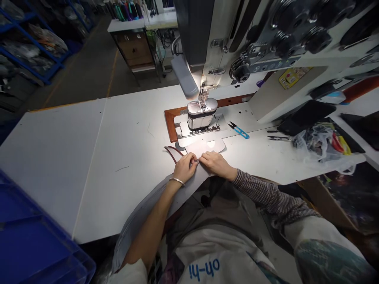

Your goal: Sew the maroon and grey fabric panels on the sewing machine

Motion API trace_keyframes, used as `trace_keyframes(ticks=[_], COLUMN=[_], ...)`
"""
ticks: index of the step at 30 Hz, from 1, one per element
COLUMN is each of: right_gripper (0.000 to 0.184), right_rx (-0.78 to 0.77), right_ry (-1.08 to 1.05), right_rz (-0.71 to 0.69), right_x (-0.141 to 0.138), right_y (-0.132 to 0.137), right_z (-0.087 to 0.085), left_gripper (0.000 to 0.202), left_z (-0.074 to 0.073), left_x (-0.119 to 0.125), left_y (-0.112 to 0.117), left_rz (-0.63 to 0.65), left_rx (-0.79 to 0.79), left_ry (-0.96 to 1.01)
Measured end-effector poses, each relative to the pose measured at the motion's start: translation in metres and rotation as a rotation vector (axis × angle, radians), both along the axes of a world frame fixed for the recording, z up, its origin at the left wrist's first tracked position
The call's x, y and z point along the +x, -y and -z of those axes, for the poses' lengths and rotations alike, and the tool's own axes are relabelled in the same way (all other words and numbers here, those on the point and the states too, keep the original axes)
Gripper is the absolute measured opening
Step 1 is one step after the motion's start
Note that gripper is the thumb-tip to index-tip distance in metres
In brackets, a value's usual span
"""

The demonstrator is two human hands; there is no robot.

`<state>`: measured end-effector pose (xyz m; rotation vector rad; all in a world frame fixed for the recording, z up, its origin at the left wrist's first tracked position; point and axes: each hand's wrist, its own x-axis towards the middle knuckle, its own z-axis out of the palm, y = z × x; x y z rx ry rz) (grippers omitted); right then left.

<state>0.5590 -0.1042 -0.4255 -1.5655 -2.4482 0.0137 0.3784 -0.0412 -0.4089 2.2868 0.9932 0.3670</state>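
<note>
At the front edge of the white table, my left hand (pixel 185 167) and my right hand (pixel 218 165) meet with fingertips pinched together over a pale, fabric-like piece (pixel 194 147). Something small and shiny shows between the fingertips, too small to name. Beside my left hand lies a narrow dark red strip (pixel 169 152), partly hidden by that hand. Just beyond the hands stands the sewing machine's raised bed (pixel 201 115), beneath its lit needle and presser foot (pixel 203 97). Blue thread snips (pixel 239 130) rest to the right of the bed.
The machine head and its dials (pixel 241 71) overhang the back right. Tweezers (pixel 279 138) and a clear plastic bag (pixel 315 142) lie on the right. Loose threads (pixel 122 169) are on the white table (pixel 65 157). A blue crate (pixel 32 240) stands at lower left.
</note>
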Motion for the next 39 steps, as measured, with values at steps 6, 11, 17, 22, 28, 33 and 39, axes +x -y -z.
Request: trace_keyframes(ticks=[6,11,17,22,28,33,39], right_gripper=[0.014,0.016,0.021,0.017,0.027,0.024,0.029], right_rx=[-0.323,-0.521,-0.322,-0.11,-0.303,-0.5,-0.461], right_ry=[-0.41,-0.722,-1.353,-1.402,-1.694,-1.854,-1.937], right_rz=[0.035,-0.028,0.43,0.591,0.614,0.633,0.689], right_x=[0.017,0.018,-0.026,-0.054,-0.065,-0.066,-0.026], right_y=[-0.016,-0.004,0.035,0.045,0.037,0.036,0.035], right_z=[-0.021,-0.03,0.004,0.018,0.01,0.002,0.001], left_gripper=[0.009,0.007,0.013,0.01,0.009,0.008,0.009], left_z=[0.006,0.009,0.004,0.0,0.001,0.001,0.0], left_x=[-0.004,-0.003,-0.005,-0.005,-0.001,-0.001,-0.003], left_y=[0.002,0.001,-0.003,-0.007,-0.004,-0.003,0.0], left_rz=[0.029,0.031,0.059,0.06,0.024,0.034,0.058], left_rx=[0.063,0.069,-0.008,-0.042,0.007,0.03,0.046], left_ry=[-0.029,-0.014,0.021,0.03,-0.011,-0.015,0.013])
